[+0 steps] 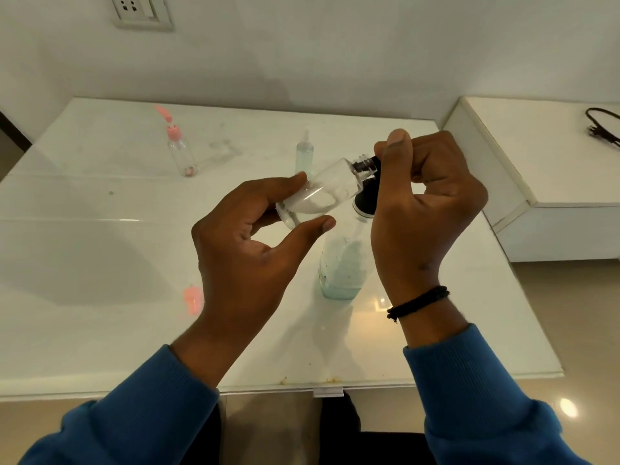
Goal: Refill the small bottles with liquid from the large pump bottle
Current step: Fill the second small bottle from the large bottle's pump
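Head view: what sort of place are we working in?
Probably an indoor room in a home or office: a glossy white table against a plain white wall, a wall socket above it, and a tiled floor.

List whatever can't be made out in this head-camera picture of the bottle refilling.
- Large pump bottle, head view: its pump top is mostly behind the right hand, so the nozzle tip cannot be seen.
- Small clear bottle in the left hand: glare and clear plastic hide its fill level.
- Pink piece on the table: blurred and partly behind the left hand; shape unclear.
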Action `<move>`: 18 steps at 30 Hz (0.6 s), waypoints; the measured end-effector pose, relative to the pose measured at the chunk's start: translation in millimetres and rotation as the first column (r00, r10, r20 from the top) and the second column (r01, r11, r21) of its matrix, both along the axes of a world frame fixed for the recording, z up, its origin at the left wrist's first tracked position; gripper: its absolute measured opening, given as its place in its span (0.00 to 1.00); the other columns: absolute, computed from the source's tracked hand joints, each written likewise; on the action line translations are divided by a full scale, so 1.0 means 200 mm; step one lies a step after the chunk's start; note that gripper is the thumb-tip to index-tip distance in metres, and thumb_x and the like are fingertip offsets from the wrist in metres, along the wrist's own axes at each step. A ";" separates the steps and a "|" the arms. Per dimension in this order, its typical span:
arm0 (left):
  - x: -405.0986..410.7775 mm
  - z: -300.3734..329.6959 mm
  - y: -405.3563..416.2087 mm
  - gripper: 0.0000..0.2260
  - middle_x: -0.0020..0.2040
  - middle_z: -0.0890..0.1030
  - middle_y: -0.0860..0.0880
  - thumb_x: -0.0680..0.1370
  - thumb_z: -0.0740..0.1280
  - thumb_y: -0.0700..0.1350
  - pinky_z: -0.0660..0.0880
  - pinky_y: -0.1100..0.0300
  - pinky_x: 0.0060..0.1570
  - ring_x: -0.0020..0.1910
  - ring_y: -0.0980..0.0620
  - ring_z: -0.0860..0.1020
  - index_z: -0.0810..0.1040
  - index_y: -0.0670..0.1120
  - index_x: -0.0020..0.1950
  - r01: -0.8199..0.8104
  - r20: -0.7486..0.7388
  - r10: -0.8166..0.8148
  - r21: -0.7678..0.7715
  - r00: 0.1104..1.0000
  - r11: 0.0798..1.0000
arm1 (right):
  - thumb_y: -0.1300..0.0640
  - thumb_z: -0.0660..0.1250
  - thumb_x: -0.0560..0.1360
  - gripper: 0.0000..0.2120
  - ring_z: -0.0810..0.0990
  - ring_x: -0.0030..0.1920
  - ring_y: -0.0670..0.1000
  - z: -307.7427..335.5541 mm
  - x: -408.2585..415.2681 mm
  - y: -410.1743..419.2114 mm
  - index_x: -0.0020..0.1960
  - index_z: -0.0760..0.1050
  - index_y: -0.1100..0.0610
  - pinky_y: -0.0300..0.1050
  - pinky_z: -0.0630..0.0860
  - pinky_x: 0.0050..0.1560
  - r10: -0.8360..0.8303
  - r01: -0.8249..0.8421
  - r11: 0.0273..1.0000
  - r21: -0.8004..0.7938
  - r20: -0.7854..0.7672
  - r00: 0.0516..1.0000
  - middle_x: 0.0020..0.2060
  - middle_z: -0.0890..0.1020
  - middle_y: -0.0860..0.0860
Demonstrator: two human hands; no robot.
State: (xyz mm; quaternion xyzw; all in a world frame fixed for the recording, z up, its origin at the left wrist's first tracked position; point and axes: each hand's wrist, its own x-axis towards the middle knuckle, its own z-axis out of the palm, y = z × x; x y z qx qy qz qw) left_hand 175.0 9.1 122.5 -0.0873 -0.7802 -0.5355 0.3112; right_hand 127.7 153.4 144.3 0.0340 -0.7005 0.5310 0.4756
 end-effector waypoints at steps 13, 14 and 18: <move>0.00 0.00 0.00 0.20 0.58 0.82 0.53 0.73 0.80 0.47 0.80 0.66 0.54 0.58 0.57 0.82 0.82 0.43 0.62 -0.012 -0.005 0.012 -0.024 1.000 1.000 | 0.65 0.69 0.79 0.15 0.76 0.33 0.56 -0.01 0.01 -0.01 0.35 0.76 0.67 0.44 0.73 0.34 -0.020 0.020 1.000 -0.016 0.026 0.999 0.31 0.78 0.59; 0.00 0.00 0.00 0.20 0.58 0.82 0.53 0.73 0.80 0.47 0.80 0.66 0.54 0.58 0.57 0.82 0.82 0.43 0.62 -0.012 -0.005 0.012 -0.022 1.000 1.000 | 0.65 0.69 0.79 0.14 0.76 0.33 0.56 -0.01 0.01 -0.01 0.35 0.76 0.67 0.43 0.73 0.34 -0.018 0.019 1.000 -0.021 0.029 0.999 0.31 0.78 0.59; 0.00 0.01 0.00 0.20 0.58 0.82 0.54 0.72 0.80 0.47 0.80 0.66 0.54 0.58 0.57 0.82 0.82 0.43 0.62 -0.007 -0.003 0.007 -0.006 1.000 1.000 | 0.64 0.68 0.79 0.15 0.77 0.32 0.56 0.03 0.00 0.00 0.34 0.77 0.67 0.43 0.73 0.34 -0.019 0.020 1.000 -0.009 0.013 1.000 0.30 0.79 0.59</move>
